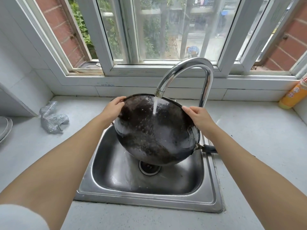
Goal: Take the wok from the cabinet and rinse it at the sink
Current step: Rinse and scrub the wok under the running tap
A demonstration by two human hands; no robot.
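Observation:
A dark, round wok (pixel 149 135) is tilted over the steel sink (pixel 116 185), its inside facing me and its lower edge down in the basin. Its black handle (pixel 210 148) sticks out to the right over the sink's rim. Water runs from the curved chrome tap (pixel 186 70) onto the upper part of the wok's inside. My left hand (pixel 114 105) grips the rim at the upper left. My right hand (pixel 197 116) grips the rim at the upper right.
A silver scouring cloth (pixel 52 117) lies on the grey counter to the left, beside the edge of some plates (pixel 5 128). An orange bottle (pixel 293 95) stands at the far right by the wall. The window sill runs behind the tap. The drain (pixel 149 168) is below the wok.

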